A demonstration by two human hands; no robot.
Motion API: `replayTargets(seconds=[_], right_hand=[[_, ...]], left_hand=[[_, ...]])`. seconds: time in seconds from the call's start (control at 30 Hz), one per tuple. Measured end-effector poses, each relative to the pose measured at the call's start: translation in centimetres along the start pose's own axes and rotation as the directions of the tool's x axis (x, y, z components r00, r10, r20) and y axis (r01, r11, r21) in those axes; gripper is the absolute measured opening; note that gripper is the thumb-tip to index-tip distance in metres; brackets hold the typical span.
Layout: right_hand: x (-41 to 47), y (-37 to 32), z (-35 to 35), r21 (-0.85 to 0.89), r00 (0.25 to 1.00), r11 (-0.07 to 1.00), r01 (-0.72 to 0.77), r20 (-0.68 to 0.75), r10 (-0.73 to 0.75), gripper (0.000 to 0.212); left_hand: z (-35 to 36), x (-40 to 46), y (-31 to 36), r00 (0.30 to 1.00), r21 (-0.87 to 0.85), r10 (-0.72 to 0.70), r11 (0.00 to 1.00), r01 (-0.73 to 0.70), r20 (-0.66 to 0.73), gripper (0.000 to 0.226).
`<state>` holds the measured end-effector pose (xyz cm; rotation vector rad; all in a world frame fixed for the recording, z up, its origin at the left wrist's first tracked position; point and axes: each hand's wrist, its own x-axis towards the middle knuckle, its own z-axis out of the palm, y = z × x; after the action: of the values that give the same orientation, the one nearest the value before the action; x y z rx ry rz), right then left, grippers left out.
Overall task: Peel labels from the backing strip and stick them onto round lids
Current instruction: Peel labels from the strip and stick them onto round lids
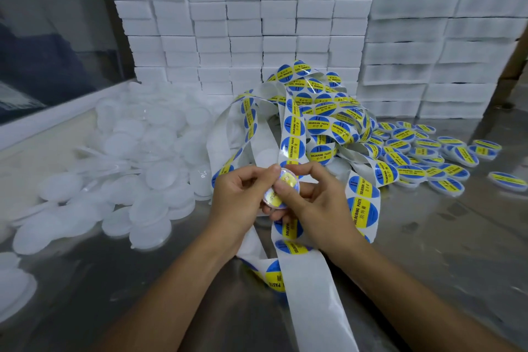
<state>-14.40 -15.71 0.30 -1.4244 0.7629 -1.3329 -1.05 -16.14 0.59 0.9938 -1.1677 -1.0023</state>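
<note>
Bare lids (120,168) are heaped at far left. My left hand (243,200) grips the rim of one lid (281,190) at centre, its face tilted toward me. My right hand (317,203) pinches it too, thumb pressing the label (285,180) flat. The backing strip (308,280) trails beneath, and the labelled lids (423,151) lie right, so I judge the right hand nearer for set-down.

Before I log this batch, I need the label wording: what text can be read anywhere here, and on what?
"SOLDERING PASTE": black print on the yellow band of the round blue labels on the backing strip.
Smaller characters beside it on the same band: too small to read.
Labelled lids piled at right: same design, print too blurred to read.
The lid held by the left hand and right hand: glare hides its print.
White boxes and plain lids: no text visible.
</note>
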Motion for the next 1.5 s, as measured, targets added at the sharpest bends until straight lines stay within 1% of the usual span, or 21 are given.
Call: replayTargets(seconds=[0.07,0.17,0.2,0.27,0.33,0.43,0.5,0.53,0.63,0.67,0.77,0.87,0.9,1.0,1.07,1.13,1.2,1.3,1.4,1.43,1.5], right_hand=[[0.0,0.0,0.0,0.001,1.000,1.000,-0.007,-0.020,0.007,0.018],[0.0,0.3,-0.1,-0.006,0.999,1.000,-0.018,-0.047,0.018,0.019],[0.0,0.3,-0.2,-0.021,0.999,1.000,-0.020,-0.046,0.019,0.018],[0.0,0.1,-0.3,-0.041,1.000,0.999,-0.014,-0.023,0.013,0.026],[-0.1,-0.1,-0.3,-0.037,1.000,0.999,-0.017,0.010,0.017,0.039],[0.1,-0.3,-0.5,-0.001,0.999,0.999,-0.046,-0.002,0.046,0.037],[0.3,-0.2,-0.4,0.012,0.997,0.998,-0.067,-0.023,0.067,0.033],[0.4,0.0,-0.4,0.025,0.996,0.996,-0.084,-0.043,0.085,0.032],[0.6,0.4,-0.4,0.133,0.979,0.981,-0.142,-0.125,0.159,0.030],[0.8,0.5,-0.4,0.191,0.972,0.968,-0.160,-0.143,0.189,0.029],[1.2,0.6,-0.8,0.342,0.949,0.921,-0.188,-0.178,0.260,0.028],[1.3,0.4,-1.1,0.388,0.940,0.901,-0.194,-0.189,0.283,0.028],[1.3,0.4,-1.1,0.389,0.941,0.900,-0.197,-0.182,0.284,0.028],[1.2,-0.1,-1.1,0.366,0.956,0.911,-0.189,-0.142,0.256,0.031],[1.2,-1.0,-1.3,0.304,0.975,0.946,-0.116,-0.145,0.166,0.035],[1.4,-2.3,-2.0,0.160,0.977,0.987,0.034,-0.213,0.001,0.037],[1.5,-3.6,-3.2,-0.025,0.944,0.985,0.173,-0.281,-0.173,0.036],[1.8,-4.3,-5.2,-0.246,0.872,0.938,0.244,-0.367,-0.323,0.025],[2.4,-3.8,-7.6,-0.315,0.805,0.935,0.161,-0.507,-0.309,0.015],[2.6,-3.5,-8.6,-0.301,0.784,0.948,0.101,-0.563,-0.262,0.011],[3.0,-2.8,-10.8,-0.194,0.750,0.980,-0.042,-0.654,-0.098,0.005]], left_hand=[[0.0,0.0,0.0,1.000,0.010,-0.001,1.000,0.001,0.014,0.026],[0.0,-0.1,0.0,0.999,0.008,-0.006,1.000,0.006,0.040,0.008],[-0.1,-0.1,0.0,0.999,0.013,-0.009,1.000,0.008,0.037,0.012],[-0.2,-0.1,0.2,1.000,-0.003,-0.011,1.000,0.011,0.011,0.022],[-0.3,-0.1,0.3,1.000,-0.033,-0.016,0.999,0.015,-0.027,0.018],[-0.4,0.0,0.5,0.999,-0.008,-0.021,1.000,0.020,-0.047,0.009],[-0.5,0.1,0.5,0.998,0.075,0.007,0.997,-0.002,-0.064,0.016],[-0.5,0.1,0.5,0.996,0.165,0.050,0.986,-0.036,-0.079,0.016],[-0.8,0.2,0.3,0.984,0.477,0.157,0.873,-0.100,-0.080,0.006],[-0.8,0.2,0.3,0.987,0.520,0.145,0.849,-0.090,-0.066,0.008],[-1.1,0.3,0.2,1.000,0.587,-0.001,0.809,0.004,-0.006,0.018],[-1.2,0.0,0.2,0.982,0.728,-0.143,0.685,0.007,0.125,0.041],[-1.1,-0.1,0.2,0.973,0.747,-0.169,0.665,-0.004,0.155,0.048],[-0.9,-0.2,-0.2,0.968,0.751,-0.172,0.660,-0.023,0.181,0.055],[-0.9,-0.2,-0.3,0.973,0.735,-0.154,0.678,-0.024,0.173,0.052],[-0.9,-0.1,-0.4,0.977,0.716,-0.137,0.698,-0.020,0.161,0.044],[-0.7,-0.1,-0.4,0.990,0.674,-0.093,0.739,-0.005,0.109,0.033],[-0.6,0.1,-0.3,1.000,0.566,-0.019,0.824,0.015,0.002,0.022],[-0.9,0.2,0.0,0.998,0.451,-0.005,0.892,0.035,-0.067,0.019],[-0.9,0.2,0.2,0.997,0.396,-0.023,0.917,0.050,-0.074,0.021],[-0.9,0.2,0.5,0.997,0.344,-0.054,0.936,0.072,-0.061,0.034]])
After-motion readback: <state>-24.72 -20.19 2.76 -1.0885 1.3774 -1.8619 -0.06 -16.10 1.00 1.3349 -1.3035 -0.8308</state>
